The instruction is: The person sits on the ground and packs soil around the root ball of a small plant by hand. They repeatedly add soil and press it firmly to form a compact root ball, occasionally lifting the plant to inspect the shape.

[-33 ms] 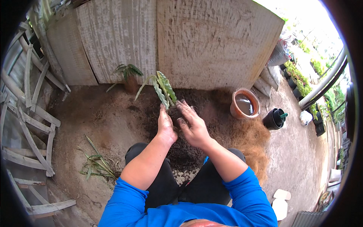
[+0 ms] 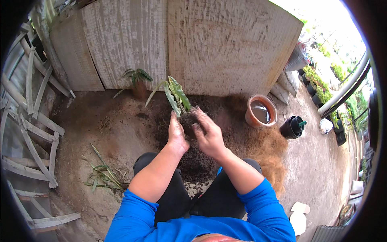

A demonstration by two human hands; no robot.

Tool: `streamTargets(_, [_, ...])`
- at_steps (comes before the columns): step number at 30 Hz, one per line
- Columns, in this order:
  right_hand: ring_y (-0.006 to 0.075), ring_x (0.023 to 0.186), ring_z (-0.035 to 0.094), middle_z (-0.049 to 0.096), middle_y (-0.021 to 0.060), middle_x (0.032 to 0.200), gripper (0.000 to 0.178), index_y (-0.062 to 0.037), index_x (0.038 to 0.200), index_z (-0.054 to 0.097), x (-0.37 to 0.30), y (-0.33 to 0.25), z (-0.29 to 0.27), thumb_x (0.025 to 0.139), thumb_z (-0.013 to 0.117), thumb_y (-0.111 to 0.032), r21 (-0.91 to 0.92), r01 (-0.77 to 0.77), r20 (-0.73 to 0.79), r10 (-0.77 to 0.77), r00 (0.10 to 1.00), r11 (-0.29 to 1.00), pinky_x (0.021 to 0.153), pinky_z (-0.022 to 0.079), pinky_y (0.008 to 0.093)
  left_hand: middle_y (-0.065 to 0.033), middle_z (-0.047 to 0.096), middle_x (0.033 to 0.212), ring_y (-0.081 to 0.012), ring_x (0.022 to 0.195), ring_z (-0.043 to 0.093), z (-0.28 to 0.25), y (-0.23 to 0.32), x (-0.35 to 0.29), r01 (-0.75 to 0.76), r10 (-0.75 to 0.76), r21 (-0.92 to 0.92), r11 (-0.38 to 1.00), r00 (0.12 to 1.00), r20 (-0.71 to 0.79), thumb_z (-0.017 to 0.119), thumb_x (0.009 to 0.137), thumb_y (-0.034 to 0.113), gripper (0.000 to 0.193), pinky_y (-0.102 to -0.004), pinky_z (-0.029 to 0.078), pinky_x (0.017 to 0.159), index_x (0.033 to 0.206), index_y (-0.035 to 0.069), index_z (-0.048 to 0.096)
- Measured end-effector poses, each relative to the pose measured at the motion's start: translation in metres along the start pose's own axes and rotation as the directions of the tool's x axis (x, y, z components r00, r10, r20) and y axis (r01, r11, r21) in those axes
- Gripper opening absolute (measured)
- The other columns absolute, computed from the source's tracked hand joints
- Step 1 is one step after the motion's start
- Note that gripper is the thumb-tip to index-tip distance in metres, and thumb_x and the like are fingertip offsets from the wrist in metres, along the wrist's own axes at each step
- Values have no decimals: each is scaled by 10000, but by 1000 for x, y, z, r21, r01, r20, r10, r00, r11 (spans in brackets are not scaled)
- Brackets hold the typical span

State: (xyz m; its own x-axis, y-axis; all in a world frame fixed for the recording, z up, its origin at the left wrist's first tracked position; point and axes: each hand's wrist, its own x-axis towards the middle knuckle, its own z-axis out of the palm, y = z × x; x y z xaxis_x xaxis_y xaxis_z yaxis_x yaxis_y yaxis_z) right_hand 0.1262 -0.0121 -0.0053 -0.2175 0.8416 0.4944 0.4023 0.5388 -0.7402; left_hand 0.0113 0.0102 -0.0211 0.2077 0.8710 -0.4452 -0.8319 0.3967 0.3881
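A leafy plant point(image 2: 176, 94) with long, wavy-edged green leaves stands tilted between my hands, its dark root ball of soil point(image 2: 188, 121) at the bottom. My left hand point(image 2: 177, 135) is cupped round the left side of that root ball and holds it. Against its right side lies my right hand point(image 2: 207, 131), soil-stained, with the fingers stretched out and apart. Whether its fingertips press on the soil cannot be made out. Loose dark soil point(image 2: 197, 163) is heaped on the ground beneath, between my knees.
Ahead, pale boards point(image 2: 225, 48) stand upright behind a small potted plant point(image 2: 139, 86). To the right are a terracotta-coloured pot point(image 2: 250, 117), stacked black pots point(image 2: 291, 129) and brown fibre point(image 2: 268, 151). Cut leaves point(image 2: 105, 173) lie at left, near a wooden slatted frame point(image 2: 40, 169).
My right hand has shifted slightly, with its fingers a little farther from the root ball. The plant has tilted slightly to the right; my left hand stays almost in place.
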Motion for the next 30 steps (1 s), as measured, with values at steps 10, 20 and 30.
streamTargets(10, [97,809,511,577,45,860,130,3,910,553,3,30,-6,838,565,-104,359,-278,-367,409,836,891,754,413,236,-59,603,775,-245,663,594,0,5,2,67,-64,57,996,996,-55,425,782,608,540,-390,470,614,906,100,562])
streamTargets(20, [269,922,572,585,157,974,217,-10,990,587,4,36,0,803,547,-112,52,-425,-161,428,889,904,829,428,320,-48,588,724,-194,624,579,3,2,-1,-16,31,173,985,996,-86,522,787,550,468,-325,470,577,868,91,559])
streamTargets(30, [285,1262,307,393,134,1312,423,-26,1238,434,-2,-7,3,854,486,-195,-261,30,86,-8,996,965,1023,166,472,-82,531,1063,-204,964,522,5,-2,-6,-106,106,126,986,994,6,405,865,516,525,-357,433,833,1113,61,485])
